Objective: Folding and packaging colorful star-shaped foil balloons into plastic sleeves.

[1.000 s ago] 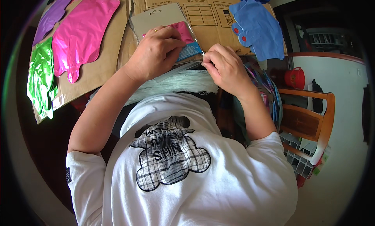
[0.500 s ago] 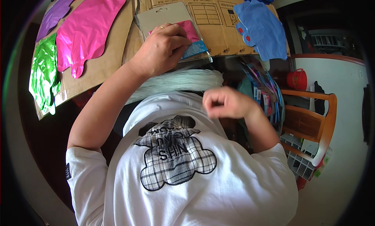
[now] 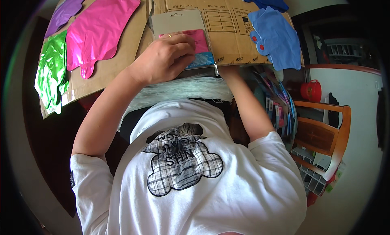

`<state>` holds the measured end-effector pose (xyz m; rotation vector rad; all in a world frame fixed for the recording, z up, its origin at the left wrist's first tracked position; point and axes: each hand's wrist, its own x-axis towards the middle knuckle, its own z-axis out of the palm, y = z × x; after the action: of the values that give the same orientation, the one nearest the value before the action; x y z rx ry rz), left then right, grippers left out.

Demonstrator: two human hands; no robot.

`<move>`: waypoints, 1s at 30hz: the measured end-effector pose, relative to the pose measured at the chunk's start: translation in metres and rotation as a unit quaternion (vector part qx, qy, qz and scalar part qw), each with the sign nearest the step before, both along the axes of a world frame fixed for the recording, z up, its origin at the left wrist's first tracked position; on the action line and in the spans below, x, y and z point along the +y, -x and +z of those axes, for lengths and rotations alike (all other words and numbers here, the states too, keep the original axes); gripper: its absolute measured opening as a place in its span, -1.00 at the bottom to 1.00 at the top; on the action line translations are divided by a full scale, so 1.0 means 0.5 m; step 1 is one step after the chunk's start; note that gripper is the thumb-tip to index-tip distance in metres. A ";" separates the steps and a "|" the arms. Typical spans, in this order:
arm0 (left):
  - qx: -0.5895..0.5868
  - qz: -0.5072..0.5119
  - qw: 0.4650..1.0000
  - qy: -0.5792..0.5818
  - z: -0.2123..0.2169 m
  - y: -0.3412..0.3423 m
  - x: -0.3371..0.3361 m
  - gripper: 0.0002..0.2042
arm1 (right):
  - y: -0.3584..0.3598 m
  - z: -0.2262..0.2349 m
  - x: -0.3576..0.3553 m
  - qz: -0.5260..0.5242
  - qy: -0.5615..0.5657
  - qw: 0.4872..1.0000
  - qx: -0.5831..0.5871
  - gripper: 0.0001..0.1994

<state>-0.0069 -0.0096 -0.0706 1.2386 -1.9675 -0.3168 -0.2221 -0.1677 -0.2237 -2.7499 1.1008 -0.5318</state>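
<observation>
A flat clear package [image 3: 202, 46] with a beige hang-hole card and a pink and blue insert lies on the cardboard near its front edge. My left hand [image 3: 168, 54] rests on its left side, the fingers curled and closed over the lower part of the insert. Beyond the package's lower right corner, my right hand [image 3: 230, 71] reaches under the cardboard's edge; its fingers are hidden there, so what they do cannot be seen. A bundle of white strands [image 3: 183, 90] lies across just below the package, between my forearms.
Flat foil balloons in pink [image 3: 95, 32], green [image 3: 52, 72] and purple [image 3: 67, 14] lie on the left of the cardboard [image 3: 225, 44]. At its right lie a light blue one [image 3: 276, 38] and a dark blue piece [image 3: 266, 1]. Right stand a wooden chair [image 3: 317, 131] and a red bucket [image 3: 310, 90].
My right hand has moved from in front of my shirt, forward and up, to beneath the cardboard's edge. My left hand stays on the package. The whole view has shifted slightly.
</observation>
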 end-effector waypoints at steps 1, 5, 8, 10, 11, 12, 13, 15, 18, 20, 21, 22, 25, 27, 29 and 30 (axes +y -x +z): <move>0.012 -0.016 1.000 0.013 0.002 0.000 -0.001 -0.92 | 0.019 -0.011 0.005 -0.005 0.036 0.998 0.051 -0.48; 0.044 -0.009 0.998 0.054 0.004 -0.005 0.019 -0.91 | 0.090 -0.010 0.035 -0.007 -0.037 0.975 0.221 -0.50; -0.004 -0.018 1.000 0.022 0.035 -0.025 0.051 -0.83 | 0.131 0.171 0.087 0.018 -0.178 0.916 0.358 -0.48; -0.063 -0.012 0.998 0.009 0.056 -0.031 0.082 -0.75 | 0.139 0.272 0.111 0.045 -0.170 0.942 0.287 -0.48; -0.103 -0.007 0.995 -0.006 0.057 -0.034 0.098 -0.56 | 0.137 0.305 0.114 0.057 -0.165 0.952 0.251 -0.49; -0.122 0.003 0.992 -0.015 0.053 -0.031 0.109 -0.51 | 0.128 0.325 0.114 0.106 -0.100 0.976 0.163 -0.49; -0.138 0.014 0.990 -0.024 0.044 -0.028 0.117 -0.46 | 0.116 0.341 0.114 0.153 -0.034 0.985 0.075 -0.50; -0.177 0.033 0.984 -0.015 0.024 -0.024 0.120 -0.37 | 0.089 0.340 0.116 0.226 0.052 0.972 -0.037 -0.52; -0.182 0.053 0.982 0.015 0.003 -0.019 0.110 -0.46 | 0.036 0.314 0.108 0.296 0.104 0.945 -0.093 -0.57; -0.167 0.070 0.983 0.027 0.005 -0.012 0.107 -0.58 | 0.017 0.281 0.095 0.325 0.133 0.928 -0.122 -0.59; -0.161 0.074 0.983 0.036 0.002 -0.011 0.106 -0.61 | 0.017 0.278 0.091 0.325 0.125 0.927 -0.138 -0.59; -0.158 0.081 0.983 0.043 -0.002 -0.013 0.108 -0.65 | 0.014 0.278 0.090 0.325 0.122 0.926 -0.147 -0.61; -0.099 0.084 0.988 0.077 -0.011 -0.016 0.106 -0.79 | 0.012 0.283 0.095 0.309 0.097 0.930 -0.173 -0.72; -0.046 0.100 0.992 0.060 -0.017 -0.016 0.108 -0.82 | 0.009 0.294 0.103 0.286 0.062 0.942 -0.166 -0.76; -0.010 0.114 0.993 0.034 -0.018 -0.015 0.112 -0.84 | 0.001 0.311 0.112 0.268 0.035 0.950 -0.159 -0.79; -0.002 0.119 0.993 0.018 -0.016 -0.015 0.113 -0.84 | -0.005 0.324 0.117 0.259 0.028 0.953 -0.154 -0.81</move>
<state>0.0007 0.0468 -0.0784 1.4339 -1.7974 -0.1574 -0.2197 -0.1093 -0.0619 -2.7121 0.2786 -0.8722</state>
